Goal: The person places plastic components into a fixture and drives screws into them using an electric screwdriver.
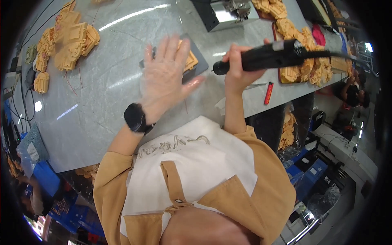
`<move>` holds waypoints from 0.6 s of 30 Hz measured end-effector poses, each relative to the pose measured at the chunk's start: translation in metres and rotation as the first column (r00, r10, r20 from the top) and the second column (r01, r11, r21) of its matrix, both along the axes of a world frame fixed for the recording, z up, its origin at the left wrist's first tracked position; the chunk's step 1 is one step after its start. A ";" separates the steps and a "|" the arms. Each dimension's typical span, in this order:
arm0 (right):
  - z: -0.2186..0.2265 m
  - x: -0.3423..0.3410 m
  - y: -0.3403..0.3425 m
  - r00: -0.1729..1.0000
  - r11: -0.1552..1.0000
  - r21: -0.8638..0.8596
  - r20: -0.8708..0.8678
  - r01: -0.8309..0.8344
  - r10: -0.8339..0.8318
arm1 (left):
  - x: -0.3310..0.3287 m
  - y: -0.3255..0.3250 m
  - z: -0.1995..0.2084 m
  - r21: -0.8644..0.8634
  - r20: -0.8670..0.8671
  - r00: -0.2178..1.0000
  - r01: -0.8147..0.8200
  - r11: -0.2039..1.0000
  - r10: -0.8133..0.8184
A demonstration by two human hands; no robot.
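Observation:
My left hand (164, 75), in a thin clear plastic glove with a black watch at the wrist, is spread flat with its fingers apart. It hovers over or rests on a dark grey block (201, 65); I cannot tell which. An orange-yellow plastic part (191, 62) on that block is partly covered by the fingers. Wrapped around a black electric screwdriver (271, 56) is my right hand (241, 74), just right of the block. The screwdriver lies nearly level in the grip, its tip pointing left and its cable running off to the right.
Heaps of orange-yellow plastic housings with thin wires (75, 43) lie at the far left, and more housings (304, 53) fill the right side. A black and silver device (228, 16) stands at the back. A small red tool (268, 93) lies near the right edge of the grey table (94, 110).

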State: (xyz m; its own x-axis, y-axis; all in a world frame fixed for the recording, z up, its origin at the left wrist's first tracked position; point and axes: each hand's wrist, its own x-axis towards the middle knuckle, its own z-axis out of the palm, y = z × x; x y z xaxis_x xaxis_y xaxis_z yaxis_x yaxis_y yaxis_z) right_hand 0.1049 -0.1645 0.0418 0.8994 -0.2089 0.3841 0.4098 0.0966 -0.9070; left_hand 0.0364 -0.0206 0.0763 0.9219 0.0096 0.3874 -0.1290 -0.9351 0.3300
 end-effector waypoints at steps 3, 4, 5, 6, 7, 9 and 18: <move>0.035 0.040 -0.013 0.971 0.999 0.023 0.236 0.042 -0.047 | 0.006 0.011 -0.036 0.001 -0.166 0.982 0.096 0.995 -0.095; 0.045 0.058 -0.019 0.945 0.994 0.108 0.321 0.034 -0.067 | 0.002 0.012 -0.037 -0.006 -0.171 0.980 0.099 0.995 -0.098; 0.065 0.072 -0.022 0.920 0.985 0.145 0.367 0.089 -0.137 | 0.000 0.009 -0.035 -0.029 -0.163 0.974 0.151 0.988 -0.154; 0.070 0.090 -0.023 0.912 0.986 0.133 0.384 0.101 -0.145 | 0.002 0.012 -0.036 -0.037 -0.150 0.972 0.175 0.984 -0.178; 0.070 0.111 -0.019 0.902 0.985 0.140 0.404 0.104 -0.152 | 0.002 0.015 -0.036 -0.035 -0.145 0.973 0.175 0.984 -0.178; 0.064 0.128 -0.011 0.881 0.982 0.068 0.436 0.174 -0.186 | -0.007 0.018 -0.036 -0.056 -0.116 0.963 0.238 0.970 -0.243; 0.050 0.112 -0.015 0.959 0.960 -0.268 0.242 -0.078 0.146 | -0.038 0.041 -0.068 -0.394 -0.142 0.982 0.057 0.917 -0.122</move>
State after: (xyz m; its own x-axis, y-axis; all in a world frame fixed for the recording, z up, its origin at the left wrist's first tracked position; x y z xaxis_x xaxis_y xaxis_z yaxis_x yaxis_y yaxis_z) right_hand 0.2169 -0.1794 0.0921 0.7749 0.0218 0.6317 0.6316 -0.0633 -0.7727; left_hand -0.0016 0.0200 0.0078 0.9753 0.0433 0.2166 -0.1206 -0.7170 0.6866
